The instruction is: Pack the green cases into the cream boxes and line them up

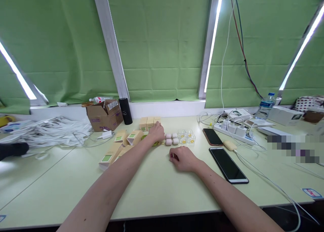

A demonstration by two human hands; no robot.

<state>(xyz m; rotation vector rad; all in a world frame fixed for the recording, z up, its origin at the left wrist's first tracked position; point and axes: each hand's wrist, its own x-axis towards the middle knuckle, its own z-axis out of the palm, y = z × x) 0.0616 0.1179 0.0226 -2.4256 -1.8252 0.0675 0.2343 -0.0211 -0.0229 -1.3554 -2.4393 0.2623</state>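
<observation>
My left hand reaches to a row of small beige boxes at the back. Its fingers are closed at the rightmost box, which they partly cover. My right hand rests on the table with curled fingers and nothing visible in them. Beyond it stand several pale pink, rounded pieces and several clear cups with yellow centres. Larger beige boxes with green labels lie left of my left forearm. Green-yellow items are partly hidden under my left hand.
Left stand an opened brown carton, a black cylinder and a heap of white cables. On the right lie two phones, a power strip with cables, a water bottle and white boxes.
</observation>
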